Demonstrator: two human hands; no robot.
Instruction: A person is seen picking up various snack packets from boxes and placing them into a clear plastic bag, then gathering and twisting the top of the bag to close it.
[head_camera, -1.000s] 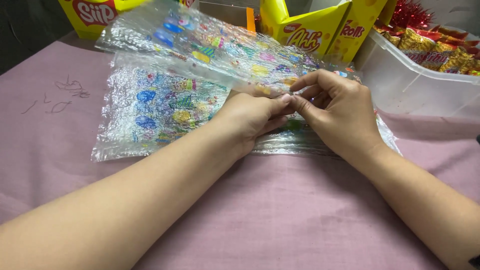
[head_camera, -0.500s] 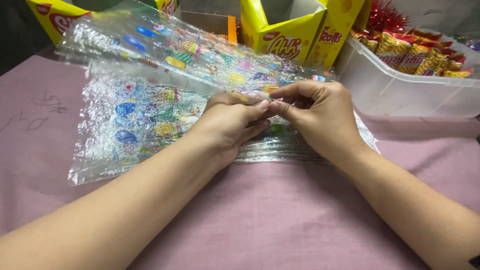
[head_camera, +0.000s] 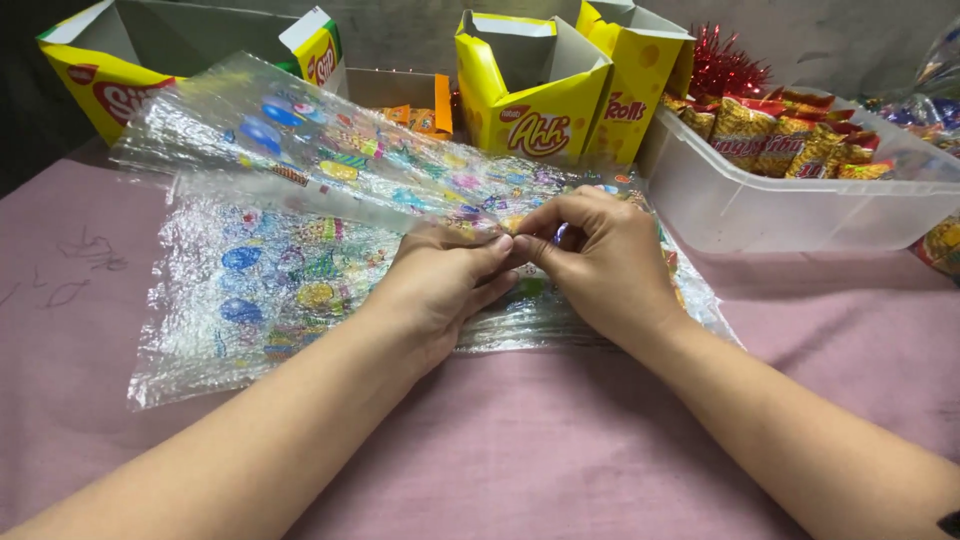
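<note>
My left hand (head_camera: 445, 275) and right hand (head_camera: 600, 255) pinch the printed cellophane sheet (head_camera: 260, 270) edge; separating its layers needs a gentle pull, I think.

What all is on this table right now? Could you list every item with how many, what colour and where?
Clear printed wrapping sheets: a stack, exact count unclear, transparent with multicoloured pictures, centre-left on the cloth.
Cloth: one, dusty pink, covering the table.
Open cardboard boxes: at least three, yellow, along the back.
Plastic tub: one, translucent white, back right.
Snack packets: several, red and gold, inside the tub.
Tinsel: one bunch, red, behind the tub.
Left hand: pinching the top sheet's edge at the centre.
Right hand: pinching the same edge, fingertips meeting the left's.
</note>
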